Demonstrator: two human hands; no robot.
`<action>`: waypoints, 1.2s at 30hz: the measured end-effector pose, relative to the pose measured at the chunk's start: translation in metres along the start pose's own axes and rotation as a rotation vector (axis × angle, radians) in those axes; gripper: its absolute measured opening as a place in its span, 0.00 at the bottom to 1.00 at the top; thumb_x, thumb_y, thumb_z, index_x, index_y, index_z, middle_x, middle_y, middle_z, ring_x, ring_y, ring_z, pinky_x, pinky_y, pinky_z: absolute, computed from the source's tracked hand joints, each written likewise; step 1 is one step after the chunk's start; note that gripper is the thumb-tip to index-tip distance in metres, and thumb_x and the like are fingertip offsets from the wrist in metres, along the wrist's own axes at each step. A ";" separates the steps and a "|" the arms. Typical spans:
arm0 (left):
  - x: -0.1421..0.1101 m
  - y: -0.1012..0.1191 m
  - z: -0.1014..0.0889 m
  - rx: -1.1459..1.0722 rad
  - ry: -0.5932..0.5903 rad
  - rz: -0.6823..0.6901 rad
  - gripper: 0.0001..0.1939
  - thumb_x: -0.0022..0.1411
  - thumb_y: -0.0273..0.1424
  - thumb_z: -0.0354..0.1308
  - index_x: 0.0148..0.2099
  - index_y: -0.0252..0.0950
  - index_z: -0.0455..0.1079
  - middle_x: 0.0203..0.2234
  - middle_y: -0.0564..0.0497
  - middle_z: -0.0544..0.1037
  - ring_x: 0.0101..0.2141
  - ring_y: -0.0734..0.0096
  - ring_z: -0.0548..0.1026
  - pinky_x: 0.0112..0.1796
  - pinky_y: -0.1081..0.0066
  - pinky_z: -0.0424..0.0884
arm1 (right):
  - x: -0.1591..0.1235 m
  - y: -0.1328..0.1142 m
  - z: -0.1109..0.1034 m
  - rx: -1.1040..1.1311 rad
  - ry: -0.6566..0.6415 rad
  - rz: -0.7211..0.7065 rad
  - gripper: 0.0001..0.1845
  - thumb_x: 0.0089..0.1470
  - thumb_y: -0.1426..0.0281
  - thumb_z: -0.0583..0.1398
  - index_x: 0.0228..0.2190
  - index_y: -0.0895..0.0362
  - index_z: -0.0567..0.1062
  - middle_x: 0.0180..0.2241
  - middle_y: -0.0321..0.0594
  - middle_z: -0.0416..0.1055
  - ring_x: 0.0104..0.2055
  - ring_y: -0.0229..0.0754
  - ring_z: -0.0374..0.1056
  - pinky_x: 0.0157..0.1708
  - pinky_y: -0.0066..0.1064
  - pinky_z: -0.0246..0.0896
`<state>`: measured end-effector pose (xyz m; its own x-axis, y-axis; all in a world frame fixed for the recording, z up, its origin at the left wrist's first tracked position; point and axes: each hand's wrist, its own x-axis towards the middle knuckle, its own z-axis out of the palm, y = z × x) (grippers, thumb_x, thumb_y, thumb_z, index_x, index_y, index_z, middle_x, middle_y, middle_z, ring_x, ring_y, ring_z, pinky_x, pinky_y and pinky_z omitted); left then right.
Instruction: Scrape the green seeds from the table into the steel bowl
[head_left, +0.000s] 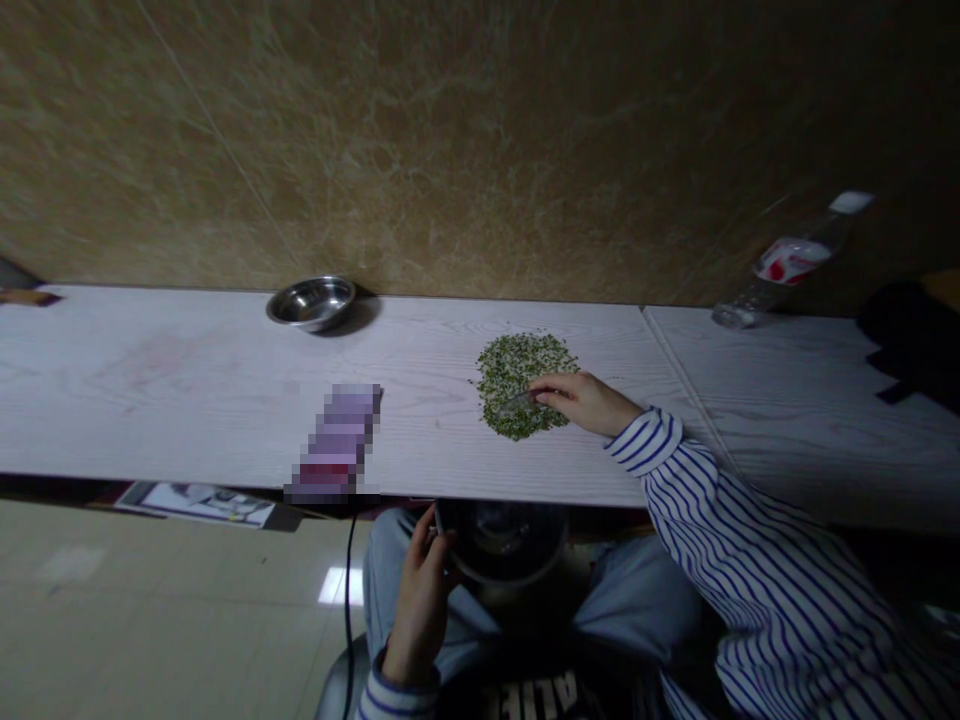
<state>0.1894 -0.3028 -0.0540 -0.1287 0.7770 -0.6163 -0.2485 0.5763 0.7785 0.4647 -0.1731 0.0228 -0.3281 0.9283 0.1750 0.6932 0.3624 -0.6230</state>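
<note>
On the white wood-grain table lies a loose round patch of small green bits [517, 365], perhaps beans or chopped leaves. My right hand [589, 402] reaches over its right side, fingers pinched on a thin greyish see-through piece [516, 403] that rests low over the bits; its exact kind is unclear. Below the table's front edge, my left hand [426, 585] grips the left rim of a dark metal bowl [517, 578] at my lap. The table edge covers the far part of this bowl, and its inside is too dim to make out.
A steel bowl [311, 303] stands by the wall at the back left. Nearer lies a blurred-out purple phone-like rectangle [341, 435], with a black cable [349, 600] hanging below. A plastic bottle [791, 260] and a dark cloth-like heap [915, 340] are at right.
</note>
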 end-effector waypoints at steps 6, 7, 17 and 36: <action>-0.004 -0.001 0.002 -0.015 -0.005 0.011 0.34 0.50 0.37 0.62 0.61 0.38 0.67 0.44 0.45 0.78 0.39 0.64 0.76 0.30 0.72 0.70 | -0.012 -0.007 0.002 -0.048 0.017 -0.035 0.14 0.59 0.71 0.57 0.44 0.52 0.80 0.41 0.38 0.81 0.43 0.41 0.76 0.46 0.34 0.69; -0.004 -0.001 0.002 -0.016 -0.010 0.011 0.34 0.50 0.37 0.62 0.61 0.37 0.67 0.44 0.45 0.78 0.39 0.64 0.76 0.30 0.71 0.70 | -0.014 -0.008 0.002 -0.055 0.019 -0.040 0.14 0.60 0.72 0.57 0.44 0.52 0.80 0.41 0.37 0.81 0.42 0.41 0.76 0.45 0.33 0.69; -0.003 -0.004 0.005 -0.070 -0.045 0.017 0.36 0.48 0.37 0.65 0.61 0.36 0.68 0.43 0.43 0.79 0.38 0.63 0.76 0.32 0.68 0.73 | -0.031 -0.016 0.006 -0.095 -0.020 -0.079 0.14 0.62 0.72 0.56 0.45 0.53 0.79 0.41 0.39 0.81 0.42 0.40 0.76 0.44 0.31 0.68; -0.005 -0.006 0.006 -0.061 -0.056 -0.017 0.34 0.53 0.35 0.61 0.63 0.37 0.64 0.43 0.45 0.78 0.38 0.64 0.76 0.31 0.71 0.71 | -0.071 -0.023 0.017 -0.131 0.228 0.095 0.14 0.61 0.71 0.56 0.45 0.55 0.79 0.42 0.42 0.81 0.42 0.44 0.77 0.44 0.35 0.71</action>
<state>0.1974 -0.3086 -0.0548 -0.0703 0.7814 -0.6200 -0.3087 0.5740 0.7584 0.4614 -0.2483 0.0118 -0.1152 0.9479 0.2970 0.7961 0.2669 -0.5431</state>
